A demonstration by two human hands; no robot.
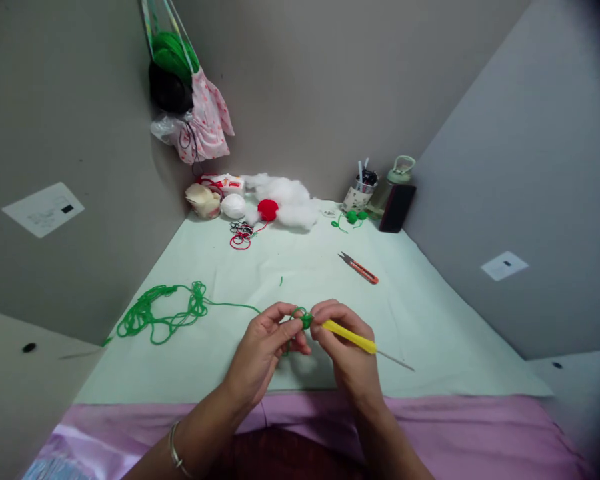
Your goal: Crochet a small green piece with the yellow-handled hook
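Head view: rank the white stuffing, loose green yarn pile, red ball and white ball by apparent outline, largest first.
1. Loose green yarn pile, though it lies nearer the camera
2. White stuffing
3. White ball and red ball: too alike to rank

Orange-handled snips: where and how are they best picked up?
Probably by the orange handles, from the near right: the snips lie flat, dark blades pointing away and left, handle end nearer the right hand, which holds a yellow-handled tool.
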